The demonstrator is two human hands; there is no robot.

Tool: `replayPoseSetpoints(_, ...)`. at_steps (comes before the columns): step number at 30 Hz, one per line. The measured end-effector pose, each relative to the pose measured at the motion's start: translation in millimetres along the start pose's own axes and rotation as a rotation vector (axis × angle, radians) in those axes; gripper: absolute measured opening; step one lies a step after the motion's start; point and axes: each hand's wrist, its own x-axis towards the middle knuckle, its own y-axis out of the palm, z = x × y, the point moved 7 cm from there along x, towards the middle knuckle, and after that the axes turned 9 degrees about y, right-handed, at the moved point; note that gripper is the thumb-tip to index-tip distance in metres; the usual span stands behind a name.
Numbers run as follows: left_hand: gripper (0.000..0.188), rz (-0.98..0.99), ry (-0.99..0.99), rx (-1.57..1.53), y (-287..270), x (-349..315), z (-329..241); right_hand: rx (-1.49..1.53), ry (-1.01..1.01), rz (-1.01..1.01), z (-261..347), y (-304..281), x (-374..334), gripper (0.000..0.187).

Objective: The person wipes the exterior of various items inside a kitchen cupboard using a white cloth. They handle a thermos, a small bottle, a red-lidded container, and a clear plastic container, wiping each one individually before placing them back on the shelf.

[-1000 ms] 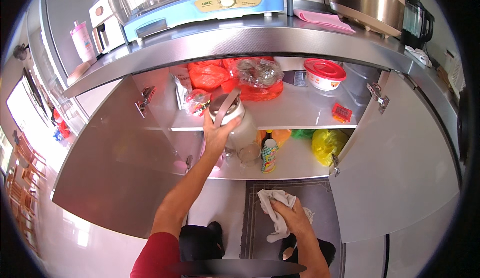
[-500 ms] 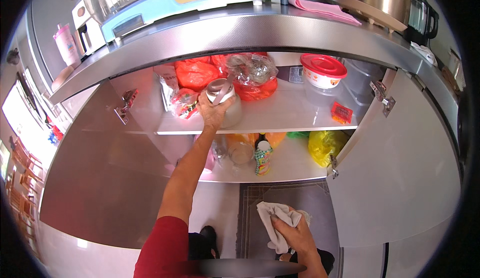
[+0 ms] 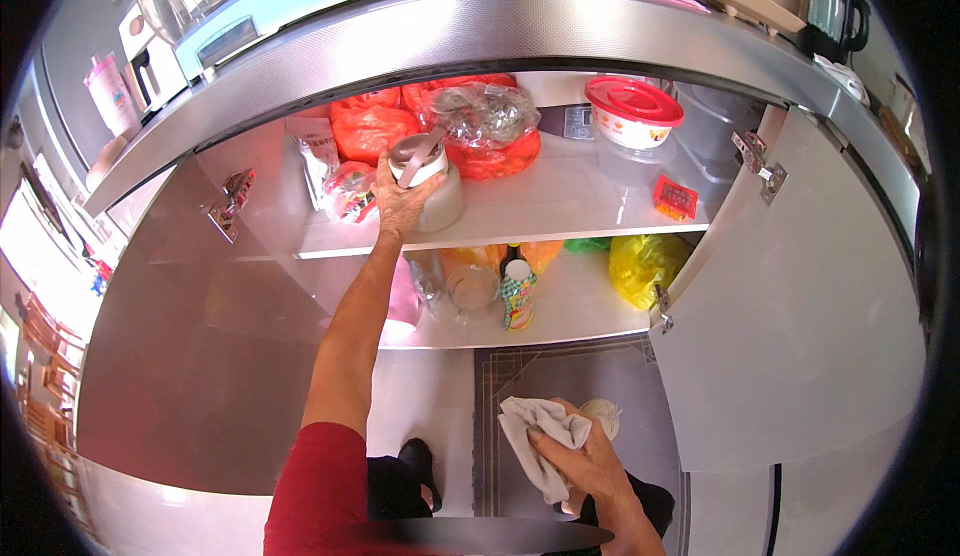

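Note:
My left hand (image 3: 402, 202) is wrapped round the neck of a pale, wide flask (image 3: 440, 206) with a shiny lid and a greyish-pink strap. The flask stands upright on the upper cabinet shelf (image 3: 560, 206). My right hand (image 3: 588, 462) grips a bunched white cloth (image 3: 540, 441) low in front of the cabinet, over the mat. Beside the flask, small clear and red packets (image 3: 350, 191) and a silvery pouch (image 3: 314, 164) sit on the left. Behind it lie red plastic bags (image 3: 370, 131) and a crumpled clear bag (image 3: 485, 114).
A red-lidded tub (image 3: 633, 113) and a small red packet (image 3: 675, 198) occupy the shelf's right side. Below are a patterned bottle (image 3: 518, 296) and a yellow bag (image 3: 645, 268). Cabinet doors stand open left (image 3: 190, 356) and right (image 3: 790, 316). The counter edge (image 3: 460, 36) overhangs.
The whole scene has shifted slightly up and left in the view. Both hands keep their hold, the left on the flask and the right on the cloth.

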Motion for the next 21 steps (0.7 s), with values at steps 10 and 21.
replayPoseSetpoints(10, 0.065, 0.458, 0.398, 0.23, 38, -179, -66, -0.057, -0.178, 0.005, -4, -5, -11, 0.027)
replayPoseSetpoints(21, 0.093, 0.407, -0.398, -0.086, 164, -237, 77, -0.058, -0.248, 0.023, 0, -16, -13, 0.026)
